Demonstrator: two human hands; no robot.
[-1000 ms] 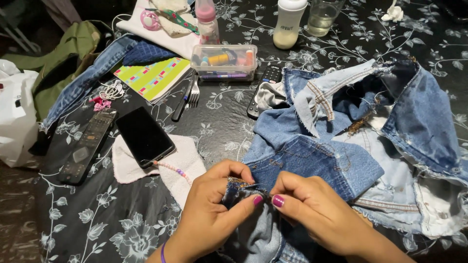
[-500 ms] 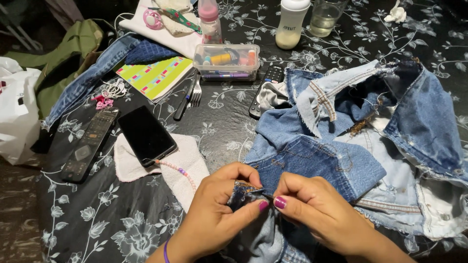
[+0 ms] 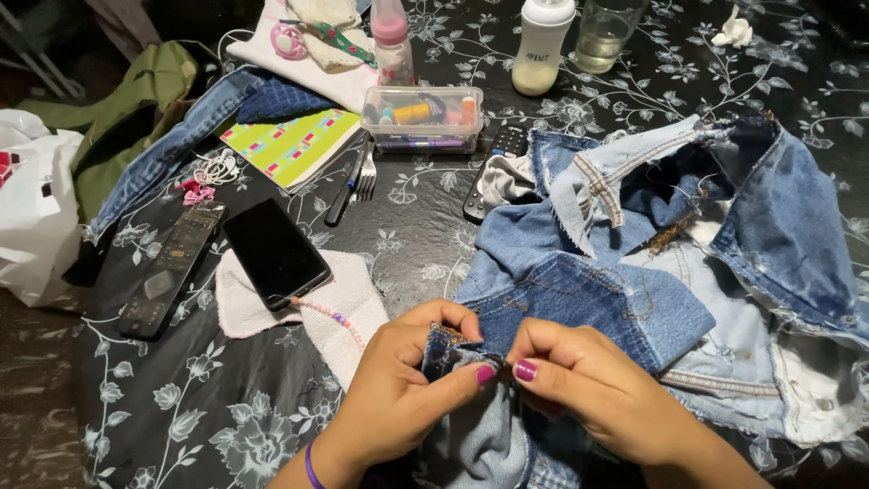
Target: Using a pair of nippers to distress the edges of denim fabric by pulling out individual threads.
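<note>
Both of my hands meet at the bottom middle over a folded edge of blue denim (image 3: pixel 579 299). My left hand (image 3: pixel 403 389) pinches the dark denim fold between thumb and fingers. My right hand (image 3: pixel 588 389) grips the same fold right beside it, the two painted thumbnails almost touching. The rest of the cut-up denim spreads to the right over the black floral tablecloth (image 3: pixel 208 407). Whether a needle is between my fingers cannot be told.
A black phone (image 3: pixel 276 254) lies on a white cloth (image 3: pixel 348 299) left of my hands, a long remote (image 3: pixel 172 272) further left. Behind are a striped notebook (image 3: pixel 294 145), a fork (image 3: pixel 367 177), a clear box of sewing bits (image 3: pixel 421 118), two baby bottles (image 3: pixel 541 45), a glass (image 3: pixel 608 32) and a white bag (image 3: pixel 36 217).
My hands and the denim fold have shifted only slightly; the grip stays the same.
</note>
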